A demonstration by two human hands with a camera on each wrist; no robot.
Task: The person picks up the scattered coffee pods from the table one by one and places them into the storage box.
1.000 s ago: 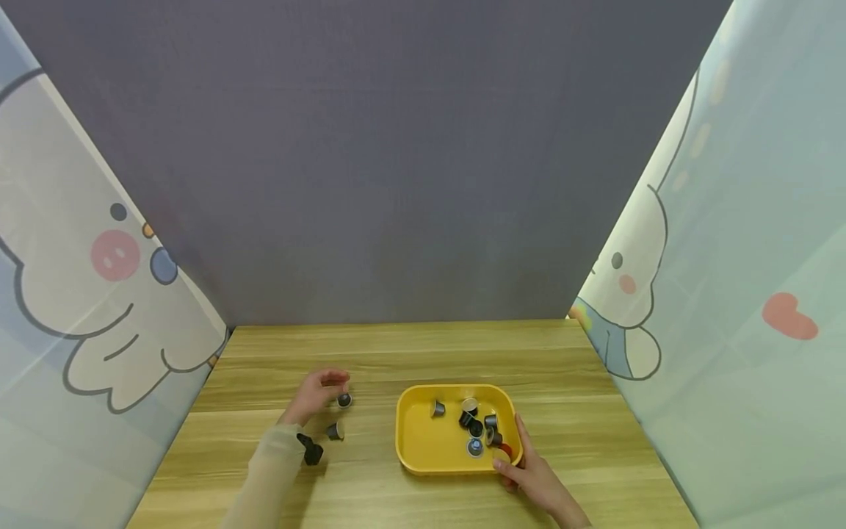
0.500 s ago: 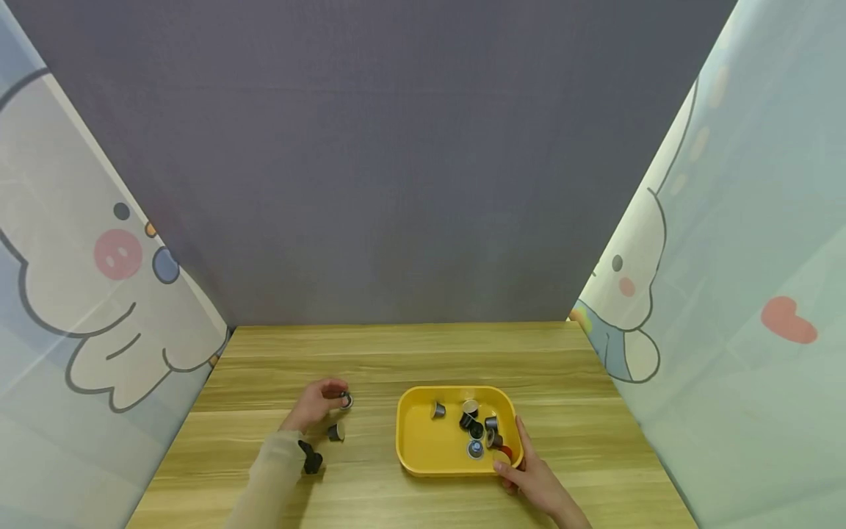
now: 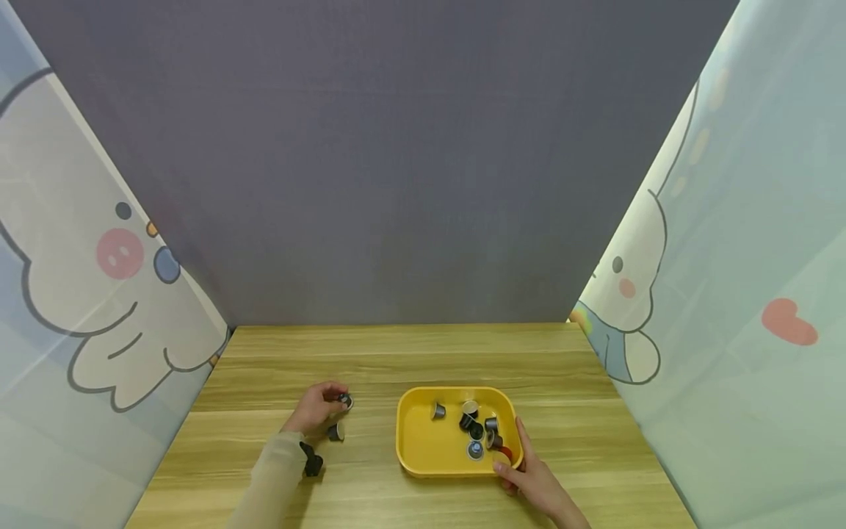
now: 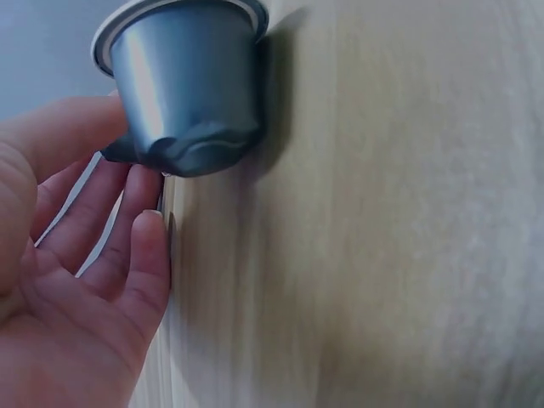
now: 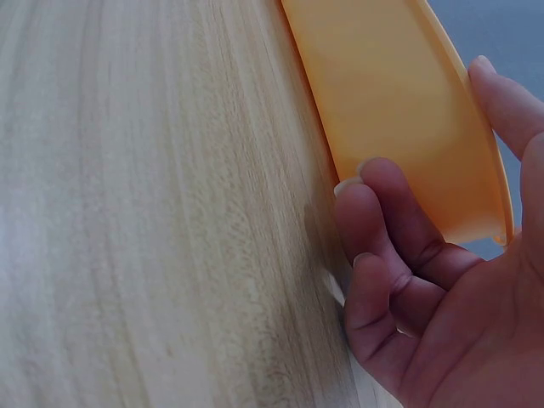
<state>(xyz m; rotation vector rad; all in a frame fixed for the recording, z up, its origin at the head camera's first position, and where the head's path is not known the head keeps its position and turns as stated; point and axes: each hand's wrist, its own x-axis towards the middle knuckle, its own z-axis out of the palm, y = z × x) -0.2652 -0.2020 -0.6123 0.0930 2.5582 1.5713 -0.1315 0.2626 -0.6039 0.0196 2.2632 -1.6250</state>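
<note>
My left hand [image 3: 317,408] is over the table's left half, thumb and fingertips pinching a dark coffee capsule [image 3: 346,400]. Closer to the wrist lies a second, grey coffee capsule [image 3: 335,431] on its side. That grey capsule [image 4: 187,81] looms large in the left wrist view and hides most of the pinched one. My right hand [image 3: 537,481] grips the near right corner of a yellow tray [image 3: 423,470], thumb over the rim and fingers curled against the outer wall [image 5: 399,110]. Several capsules lie in the tray, mostly toward its right side, including a blue-grey one [image 3: 475,450] and a red one [image 3: 506,451].
The wood-grain table [image 3: 370,353] ends at a grey back panel [image 3: 396,184]. Cartoon-printed curtains [image 3: 165,353] stand on both sides. A black wrist camera [image 3: 313,461] sits at the left sleeve [image 3: 274,463].
My left thumb and fingers have closed onto the dark capsule, which was below the fingertips a second ago. The right hand and the tray have stayed in place.
</note>
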